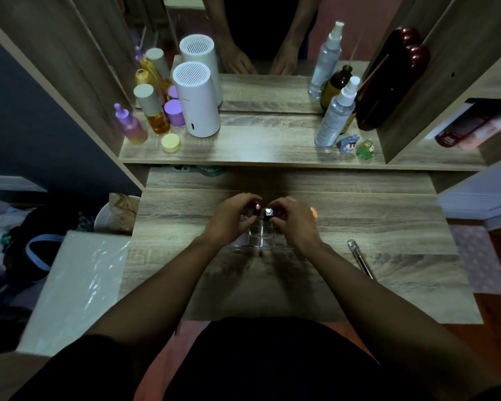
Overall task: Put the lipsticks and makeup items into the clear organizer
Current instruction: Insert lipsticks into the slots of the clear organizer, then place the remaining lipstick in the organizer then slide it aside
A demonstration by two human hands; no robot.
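Note:
The clear organizer (261,238) stands in the middle of the wooden desk (359,221), its compartments partly hidden by both hands. My left hand (232,217) grips a dark red round-topped lipstick (256,206) above the organizer's back left slots. My right hand (294,219) holds a lipstick with a shiny square silver top (269,212) over the back right slots. A small orange-pink item (313,212) peeks out just right of my right hand. A slim silver makeup pen (360,257) lies on the desk to the right.
On the raised shelf stand a white cylindrical device (196,99), purple and amber bottles (152,111) and a yellow jar (171,142) at left, spray bottles (337,111) and two small figurines (356,146) at right. A mirror is behind. A plastic-wrapped white box (75,285) sits left of the desk.

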